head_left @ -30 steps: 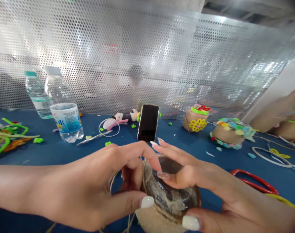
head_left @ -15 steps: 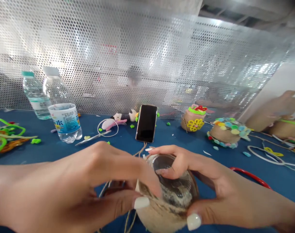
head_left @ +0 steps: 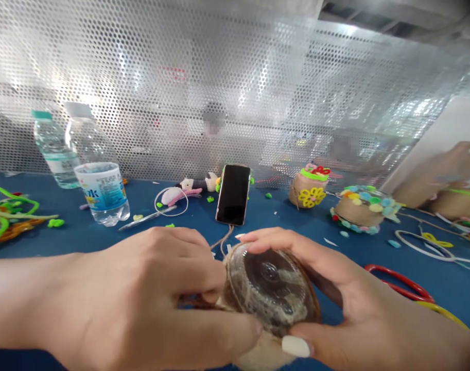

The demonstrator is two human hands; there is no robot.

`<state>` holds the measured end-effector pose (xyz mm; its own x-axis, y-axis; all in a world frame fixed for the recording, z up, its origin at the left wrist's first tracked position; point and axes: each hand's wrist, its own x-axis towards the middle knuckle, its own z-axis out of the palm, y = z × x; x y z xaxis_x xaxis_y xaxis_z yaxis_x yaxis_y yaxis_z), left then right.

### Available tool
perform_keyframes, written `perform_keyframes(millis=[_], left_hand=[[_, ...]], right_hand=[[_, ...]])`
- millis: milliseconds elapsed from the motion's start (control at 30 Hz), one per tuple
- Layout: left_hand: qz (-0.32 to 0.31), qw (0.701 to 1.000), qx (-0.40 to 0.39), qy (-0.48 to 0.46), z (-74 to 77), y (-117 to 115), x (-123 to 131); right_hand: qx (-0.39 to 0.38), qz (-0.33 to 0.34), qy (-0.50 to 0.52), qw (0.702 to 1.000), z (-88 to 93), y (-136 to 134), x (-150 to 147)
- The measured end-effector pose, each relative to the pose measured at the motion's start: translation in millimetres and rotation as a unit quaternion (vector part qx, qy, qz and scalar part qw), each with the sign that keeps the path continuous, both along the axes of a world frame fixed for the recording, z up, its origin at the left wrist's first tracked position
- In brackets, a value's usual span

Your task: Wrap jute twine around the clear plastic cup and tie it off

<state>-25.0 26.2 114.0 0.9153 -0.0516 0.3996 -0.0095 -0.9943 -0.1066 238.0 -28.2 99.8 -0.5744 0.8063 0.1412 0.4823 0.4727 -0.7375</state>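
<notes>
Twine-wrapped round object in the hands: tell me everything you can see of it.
The twine-wrapped round object has a clear, domed plastic face with a central ring, clouded by grey-brown fibrous matter behind it. Tan jute twine circles its rim, and a tan rough-looking body shows below. It is tilted, face towards the camera, gripped between the left hand and right hand. A loose strand trails away from it.
</notes>
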Motion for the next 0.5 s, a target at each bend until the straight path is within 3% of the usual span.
perform_keyframes(millis=[100,233,333,500], left_hand=[[-0.002,1.0,-0.004,-0.005,-1.3,0.5,-1.0],[0.052,0.996,-0.02,-0.07,-8.9,-7.8,-2.2],[0.074,0.992,-0.053,-0.089,-8.0,-13.7,-2.4],[0.04,0.994,-0.076,-0.065,-3.1,-17.9,2.9]], right_hand=[[-0.022,0.036,0.002,0.999,2.9,8.8,9.1],[-0.022,0.108,-0.002,0.994,7.5,18.0,17.2],[-0.013,0.12,-0.015,0.993,10.0,17.6,16.4],[-0.017,0.108,-0.015,0.994,10.6,10.9,12.3]])
